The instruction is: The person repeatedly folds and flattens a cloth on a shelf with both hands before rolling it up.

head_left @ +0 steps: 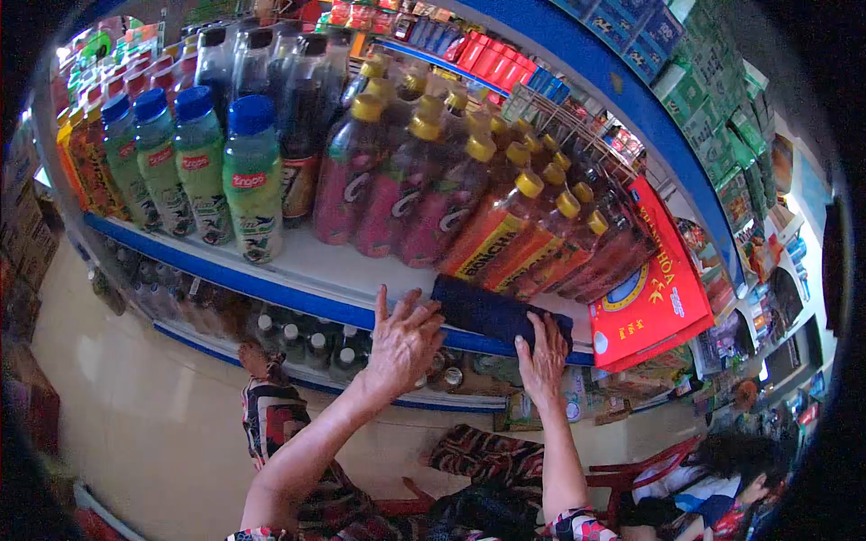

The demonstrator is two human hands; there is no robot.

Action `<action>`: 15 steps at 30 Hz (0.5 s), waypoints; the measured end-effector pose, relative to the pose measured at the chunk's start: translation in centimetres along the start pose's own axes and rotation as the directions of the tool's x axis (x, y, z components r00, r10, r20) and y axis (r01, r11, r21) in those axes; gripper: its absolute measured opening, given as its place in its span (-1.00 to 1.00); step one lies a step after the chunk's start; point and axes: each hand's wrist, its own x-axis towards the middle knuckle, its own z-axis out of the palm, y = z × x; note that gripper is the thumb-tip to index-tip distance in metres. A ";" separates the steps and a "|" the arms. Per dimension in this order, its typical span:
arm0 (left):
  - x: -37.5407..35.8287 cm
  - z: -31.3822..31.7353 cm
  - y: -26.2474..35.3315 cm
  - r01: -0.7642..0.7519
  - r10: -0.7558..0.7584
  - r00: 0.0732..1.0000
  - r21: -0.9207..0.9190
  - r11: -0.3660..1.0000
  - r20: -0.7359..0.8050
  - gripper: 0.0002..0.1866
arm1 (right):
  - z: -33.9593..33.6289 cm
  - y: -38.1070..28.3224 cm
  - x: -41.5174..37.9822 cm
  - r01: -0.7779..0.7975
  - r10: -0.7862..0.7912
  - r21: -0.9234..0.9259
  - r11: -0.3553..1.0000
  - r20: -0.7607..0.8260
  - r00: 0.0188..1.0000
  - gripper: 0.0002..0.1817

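Observation:
My left hand [406, 343] rests on the front edge of the white, blue-edged shelf [338, 266], its fingers spread and nothing in them. A dark blue cloth [487, 311] lies flat along the shelf in front of the drink bottles. At the cloth's right end is my right hand [544, 359], fingers curved over the cloth and thumb at its front edge. Close behind the cloth stand orange-labelled tea bottles [492, 239] with yellow caps. Purple-labelled bottles [347, 185] stand behind my left hand.
Blue-capped green bottles [253, 180] fill the shelf's left part, with dark bottles [309, 117] behind. A red printed packet [651, 288] borders the right end. White-capped bottles [316, 352] stand on the lower shelf. Another person [713, 487] is at lower right, near a red chair [622, 473].

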 end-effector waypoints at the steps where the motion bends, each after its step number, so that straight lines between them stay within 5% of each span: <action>1: 0.0 -0.6 -0.3 0.028 -0.028 0.999 0.003 1.000 -0.016 -0.70 | -0.3 -0.8 -0.1 0.001 -0.002 0.018 1.000 0.025 1.000 -0.43; 5: 0.1 -2.4 0.2 0.068 -0.074 0.980 -0.038 0.997 -0.185 -0.65 | 0.5 -3.5 -0.4 0.085 -0.086 0.028 0.996 0.014 0.996 -0.37; 10: -0.8 -1.4 0.7 -0.027 0.023 0.997 -0.049 0.998 -0.073 -0.49 | 1.0 -7.4 -0.1 0.184 -0.184 0.052 0.982 -0.002 0.983 -0.33; 15: -0.9 -1.8 -1.3 0.079 -0.073 0.996 0.093 0.993 -0.058 -0.48 | 1.0 -9.3 0.4 0.271 -0.272 0.182 0.945 -0.021 0.962 -0.32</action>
